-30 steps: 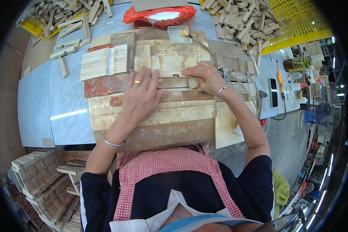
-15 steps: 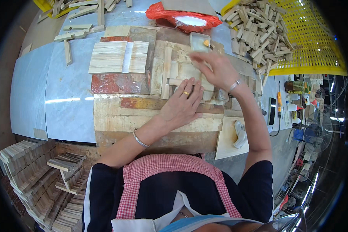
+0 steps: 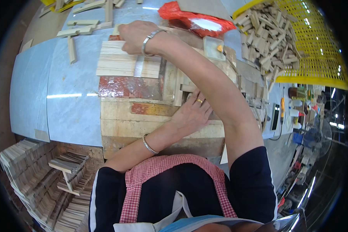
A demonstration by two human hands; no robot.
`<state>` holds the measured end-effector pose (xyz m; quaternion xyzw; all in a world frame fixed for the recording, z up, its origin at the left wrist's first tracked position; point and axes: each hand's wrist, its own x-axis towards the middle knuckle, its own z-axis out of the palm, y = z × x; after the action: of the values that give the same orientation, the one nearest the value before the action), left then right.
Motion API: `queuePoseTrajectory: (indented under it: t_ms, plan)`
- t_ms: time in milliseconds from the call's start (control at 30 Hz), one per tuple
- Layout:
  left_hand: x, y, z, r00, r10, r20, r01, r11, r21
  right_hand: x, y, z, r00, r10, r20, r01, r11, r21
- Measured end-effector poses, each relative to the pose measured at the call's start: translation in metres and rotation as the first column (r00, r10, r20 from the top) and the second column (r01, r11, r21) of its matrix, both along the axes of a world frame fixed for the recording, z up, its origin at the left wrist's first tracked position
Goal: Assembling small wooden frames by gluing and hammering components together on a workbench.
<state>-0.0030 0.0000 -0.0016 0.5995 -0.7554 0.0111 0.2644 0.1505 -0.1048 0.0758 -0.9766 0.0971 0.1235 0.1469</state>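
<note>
My left hand (image 3: pixel 193 112) lies with fingers stretched out over a wooden jig, its fingertips against a short wooden strip (image 3: pixel 187 88). My right forearm crosses above and hides part of those fingers and of the jig. Across at the left, my right hand (image 3: pixel 137 38) is at the far edge of a row of flat, pale wooden strips (image 3: pixel 118 62). Its fingers are curled downward; what is between them, if anything, is hidden. The row of strips lies side by side on a reddish, worn board (image 3: pixel 123 86).
At the far right a yellow basket (image 3: pixel 317 50) holds many notched wood pieces (image 3: pixel 268 38). A red plastic bag (image 3: pixel 189 19) with white contents lies at the back, near a small clear tray (image 3: pixel 214 48). Stacked wooden parts (image 3: pixel 27 170) stand lower left. An orange-handled screwdriver (image 3: pixel 282 106) lies right.
My right hand has swept left from near the small tray to the row of wooden strips. My left hand has stayed on the jig while the whole view shifted slightly.
</note>
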Motion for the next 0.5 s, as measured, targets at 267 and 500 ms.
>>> queuePoseTrajectory:
  t_ms: [267, 500]
  plan:
    - [0.002, -0.003, 0.003, 0.998, 0.032, 0.049, -0.035, 0.998, 0.055, -0.078, -0.068, 0.036, 0.825, 0.012, 0.565, 0.004, 1.0, -0.028]
    - [-0.005, -0.011, 0.015, 0.996, 0.003, 0.086, -0.006, 1.0, 0.028, -0.243, -0.11, -0.014, 0.835, -0.344, 0.43, 0.443, 0.883, -0.156]
